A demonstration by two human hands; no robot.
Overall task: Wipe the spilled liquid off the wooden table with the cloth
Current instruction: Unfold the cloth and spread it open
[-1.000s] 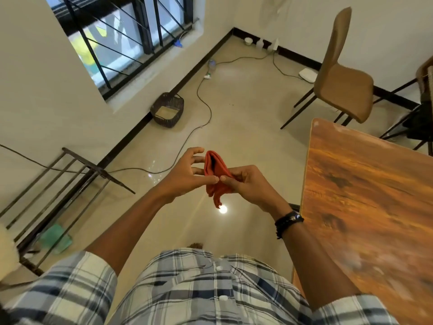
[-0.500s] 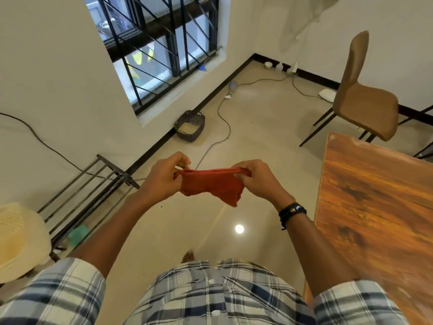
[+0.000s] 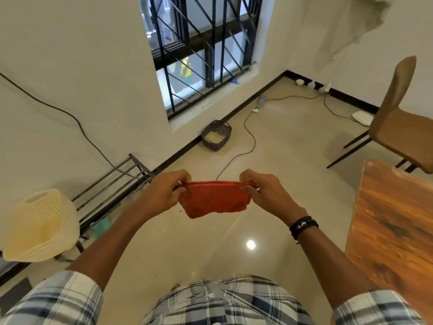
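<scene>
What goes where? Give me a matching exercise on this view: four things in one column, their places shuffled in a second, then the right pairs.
Things
1. red cloth
2. wooden table
3. dark basket
4. brown chair

Places
A. on the floor below the window
B. at the right edge of the view
C. stretched between the left hand and the right hand
D. beyond the table's far end

Pairs: 1-C, 2-B, 3-A, 4-D
</scene>
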